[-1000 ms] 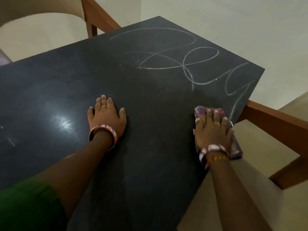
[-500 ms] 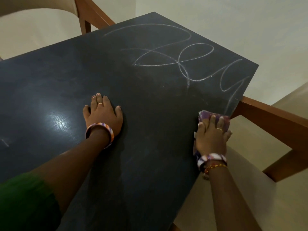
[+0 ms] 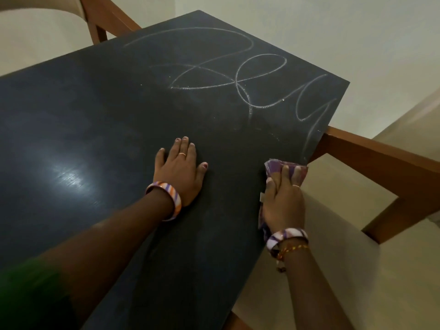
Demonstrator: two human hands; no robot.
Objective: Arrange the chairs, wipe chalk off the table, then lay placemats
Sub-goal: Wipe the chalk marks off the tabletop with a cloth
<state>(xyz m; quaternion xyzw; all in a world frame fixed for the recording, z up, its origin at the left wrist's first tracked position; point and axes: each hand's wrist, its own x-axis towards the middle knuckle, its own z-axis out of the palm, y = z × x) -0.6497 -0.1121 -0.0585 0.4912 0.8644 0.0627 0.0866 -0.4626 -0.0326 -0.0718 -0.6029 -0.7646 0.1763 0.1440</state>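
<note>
A dark table (image 3: 100,120) fills most of the view. White looping chalk lines (image 3: 238,75) cover its far right part. My left hand (image 3: 178,170) lies flat on the tabletop, fingers straight. My right hand (image 3: 283,201) presses a purple cloth (image 3: 273,166) onto the table's right edge, fingers spread over it. The cloth sits just below the lowest chalk stroke.
A wooden chair with a beige seat (image 3: 381,177) stands against the table's right side, its brown frame touching the edge. Another chair with a beige backrest (image 3: 100,17) stands at the far left corner. Pale floor lies beyond.
My right hand has slid the cloth along the right edge, leaving it partly over the edge. The left hand stays flat in place. The view has shifted.
</note>
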